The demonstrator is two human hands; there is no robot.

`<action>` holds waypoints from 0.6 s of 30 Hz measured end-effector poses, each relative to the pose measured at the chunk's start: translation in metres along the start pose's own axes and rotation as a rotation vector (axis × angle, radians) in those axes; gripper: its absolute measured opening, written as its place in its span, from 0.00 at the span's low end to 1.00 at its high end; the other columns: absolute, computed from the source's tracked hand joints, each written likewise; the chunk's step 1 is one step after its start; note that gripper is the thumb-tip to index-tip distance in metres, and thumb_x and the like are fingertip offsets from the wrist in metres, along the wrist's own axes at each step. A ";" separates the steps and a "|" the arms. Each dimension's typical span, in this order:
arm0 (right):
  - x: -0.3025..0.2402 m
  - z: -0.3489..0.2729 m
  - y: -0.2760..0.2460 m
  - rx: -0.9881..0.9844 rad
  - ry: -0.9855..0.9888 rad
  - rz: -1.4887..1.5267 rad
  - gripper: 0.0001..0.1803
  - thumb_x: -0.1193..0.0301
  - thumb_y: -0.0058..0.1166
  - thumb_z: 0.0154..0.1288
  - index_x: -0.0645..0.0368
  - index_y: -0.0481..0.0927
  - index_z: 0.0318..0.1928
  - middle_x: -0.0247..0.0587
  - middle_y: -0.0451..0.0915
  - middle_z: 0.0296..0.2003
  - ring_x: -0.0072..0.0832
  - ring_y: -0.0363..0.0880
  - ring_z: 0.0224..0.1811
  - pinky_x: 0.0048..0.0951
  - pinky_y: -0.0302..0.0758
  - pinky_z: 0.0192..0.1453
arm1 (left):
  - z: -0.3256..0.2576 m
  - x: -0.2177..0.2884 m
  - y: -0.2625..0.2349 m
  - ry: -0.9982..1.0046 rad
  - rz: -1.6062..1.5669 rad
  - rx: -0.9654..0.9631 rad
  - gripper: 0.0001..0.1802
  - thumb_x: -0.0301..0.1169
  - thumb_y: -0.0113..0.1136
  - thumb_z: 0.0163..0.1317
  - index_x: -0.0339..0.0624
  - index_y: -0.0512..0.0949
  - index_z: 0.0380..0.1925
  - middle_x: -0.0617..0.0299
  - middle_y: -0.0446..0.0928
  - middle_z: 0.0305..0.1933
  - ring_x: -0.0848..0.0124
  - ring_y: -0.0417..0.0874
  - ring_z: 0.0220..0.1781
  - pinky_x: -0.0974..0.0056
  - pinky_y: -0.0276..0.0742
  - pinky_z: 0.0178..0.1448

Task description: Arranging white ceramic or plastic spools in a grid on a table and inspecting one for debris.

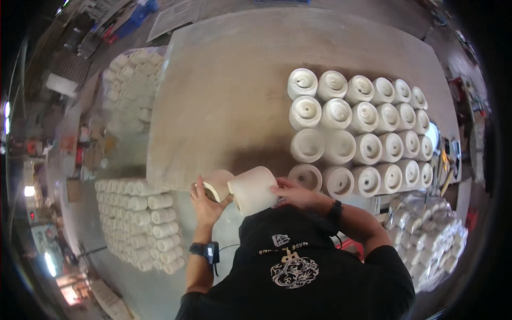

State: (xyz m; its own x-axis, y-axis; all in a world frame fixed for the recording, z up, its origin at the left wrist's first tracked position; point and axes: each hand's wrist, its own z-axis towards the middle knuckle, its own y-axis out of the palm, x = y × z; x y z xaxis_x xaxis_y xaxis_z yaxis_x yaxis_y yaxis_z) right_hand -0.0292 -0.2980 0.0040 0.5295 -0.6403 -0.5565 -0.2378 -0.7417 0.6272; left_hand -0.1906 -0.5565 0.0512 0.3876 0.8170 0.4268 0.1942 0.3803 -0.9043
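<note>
The left hand has a grip on one pale pot. The right hand grips the second pot. More pots fill the table's right side.

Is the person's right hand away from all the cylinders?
No, the right hand has its fingers against the right-hand end of a pale cylinder.

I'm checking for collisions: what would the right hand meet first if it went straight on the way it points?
The right hand points left, so first the right cylinder, which it appears to hold; past that, probably the left cylinder at the left hand, though depth is unclear.
</note>
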 end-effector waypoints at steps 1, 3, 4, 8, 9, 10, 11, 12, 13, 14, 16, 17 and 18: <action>0.005 0.010 0.004 0.022 -0.008 0.009 0.31 0.52 0.59 0.70 0.58 0.67 0.62 0.37 0.73 0.53 0.28 0.74 0.55 0.33 0.79 0.53 | 0.012 -0.012 0.003 0.018 -0.010 -0.016 0.66 0.54 0.82 0.37 0.39 0.55 0.72 0.33 0.59 0.68 0.37 0.63 0.67 0.41 0.64 0.68; 0.011 0.025 0.012 0.023 -0.042 0.063 0.30 0.52 0.58 0.71 0.58 0.67 0.63 0.37 0.73 0.53 0.28 0.74 0.55 0.38 0.80 0.54 | 0.040 -0.030 0.009 0.049 0.086 -0.060 0.65 0.54 0.82 0.37 0.41 0.55 0.72 0.34 0.59 0.68 0.37 0.62 0.68 0.40 0.62 0.69; 0.011 0.032 0.017 0.055 -0.054 0.100 0.31 0.51 0.56 0.72 0.61 0.66 0.62 0.39 0.74 0.52 0.28 0.75 0.54 0.41 0.79 0.56 | 0.054 -0.030 0.009 0.036 0.113 -0.106 0.64 0.54 0.81 0.38 0.46 0.55 0.73 0.35 0.59 0.69 0.37 0.62 0.68 0.40 0.61 0.69; 0.043 0.077 -0.003 0.472 -0.052 -0.583 0.34 0.51 0.50 0.74 0.68 0.63 0.64 0.57 0.74 0.56 0.44 0.76 0.58 0.43 0.73 0.63 | 0.087 -0.032 0.028 0.134 0.302 -0.224 0.64 0.55 0.81 0.38 0.55 0.55 0.75 0.40 0.56 0.72 0.36 0.58 0.71 0.36 0.61 0.70; 0.040 0.079 0.003 0.481 -0.046 -0.577 0.34 0.51 0.50 0.74 0.68 0.63 0.64 0.57 0.74 0.56 0.44 0.76 0.58 0.43 0.73 0.63 | 0.087 -0.041 0.037 0.140 0.298 -0.234 0.64 0.55 0.81 0.38 0.55 0.55 0.75 0.40 0.56 0.72 0.36 0.58 0.71 0.36 0.61 0.70; 0.032 0.079 0.008 0.481 -0.139 -0.787 0.36 0.50 0.50 0.74 0.70 0.62 0.65 0.62 0.72 0.58 0.49 0.73 0.62 0.44 0.70 0.67 | 0.090 -0.046 0.047 0.164 0.274 -0.303 0.65 0.55 0.81 0.37 0.55 0.55 0.75 0.40 0.56 0.72 0.36 0.58 0.72 0.36 0.60 0.70; 0.029 0.078 0.013 0.474 -0.230 -0.999 0.38 0.50 0.51 0.73 0.71 0.61 0.66 0.66 0.70 0.61 0.55 0.69 0.66 0.44 0.66 0.71 | 0.090 -0.051 0.054 0.187 0.250 -0.372 0.65 0.55 0.81 0.37 0.56 0.55 0.75 0.40 0.56 0.72 0.35 0.58 0.72 0.37 0.60 0.71; 0.033 0.084 0.013 0.547 -0.305 -1.077 0.42 0.49 0.52 0.72 0.73 0.58 0.69 0.70 0.67 0.63 0.59 0.67 0.67 0.46 0.65 0.71 | 0.092 -0.048 0.057 0.286 0.268 -0.399 0.67 0.55 0.82 0.35 0.57 0.54 0.76 0.41 0.57 0.72 0.35 0.58 0.72 0.37 0.59 0.71; 0.036 0.085 0.010 0.565 -0.302 -1.073 0.42 0.49 0.52 0.72 0.73 0.58 0.69 0.70 0.67 0.63 0.59 0.67 0.67 0.46 0.65 0.71 | 0.093 -0.044 0.060 0.302 0.262 -0.405 0.67 0.55 0.82 0.35 0.57 0.54 0.76 0.41 0.57 0.72 0.35 0.58 0.72 0.37 0.59 0.71; 0.039 0.085 0.005 0.624 -0.303 -1.152 0.44 0.49 0.53 0.71 0.73 0.56 0.69 0.70 0.67 0.62 0.59 0.67 0.67 0.47 0.65 0.71 | 0.094 -0.041 0.063 0.335 0.273 -0.424 0.67 0.55 0.82 0.34 0.57 0.55 0.76 0.41 0.57 0.72 0.36 0.58 0.71 0.37 0.59 0.71; 0.020 0.078 0.017 0.725 -0.206 -1.183 0.45 0.47 0.55 0.68 0.65 0.53 0.72 0.71 0.69 0.61 0.62 0.73 0.61 0.53 0.71 0.65 | 0.098 -0.037 0.062 0.350 0.270 -0.473 0.68 0.54 0.83 0.34 0.58 0.54 0.76 0.42 0.55 0.73 0.36 0.58 0.72 0.36 0.59 0.70; 0.016 0.079 0.015 0.732 -0.205 -1.184 0.45 0.47 0.55 0.68 0.65 0.53 0.72 0.71 0.69 0.61 0.62 0.73 0.61 0.53 0.71 0.65 | 0.098 -0.036 0.060 0.356 0.267 -0.474 0.68 0.54 0.83 0.34 0.58 0.54 0.76 0.42 0.55 0.73 0.36 0.58 0.72 0.36 0.59 0.70; 0.011 0.080 0.012 0.786 -0.090 -1.203 0.45 0.47 0.54 0.68 0.65 0.54 0.71 0.70 0.70 0.60 0.62 0.75 0.59 0.54 0.73 0.62 | 0.099 -0.035 0.058 0.364 0.272 -0.481 0.68 0.53 0.83 0.34 0.58 0.54 0.76 0.42 0.54 0.74 0.37 0.57 0.72 0.36 0.59 0.70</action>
State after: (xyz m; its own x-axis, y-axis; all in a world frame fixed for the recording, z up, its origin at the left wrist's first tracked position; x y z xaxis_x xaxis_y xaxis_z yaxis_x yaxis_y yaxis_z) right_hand -0.0914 -0.3305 -0.0384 0.6830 0.4536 -0.5725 -0.0864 -0.7281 -0.6799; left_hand -0.2819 -0.5198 -0.0173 0.7430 0.6259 0.2369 0.3944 -0.1236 -0.9106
